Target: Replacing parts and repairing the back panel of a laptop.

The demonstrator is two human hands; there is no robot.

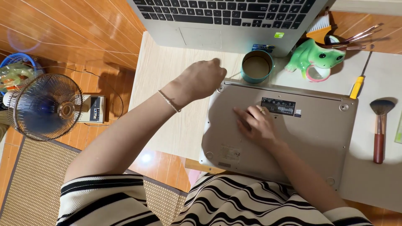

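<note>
Head view: an upturned laptop (pixel 293 138) lies on the desk (pixel 167 104), its near edge overhanging at 6 o'clock. The left hand (pixel 200 79) is curled at its 10 o'clock corner; whether it pinches anything, I cannot tell. The right hand (pixel 256 124) presses flat on the base, holding nothing. Harder pressing could tip the laptop; the cup (pixel 256 67) at 12 o'clock could be knocked.
</note>
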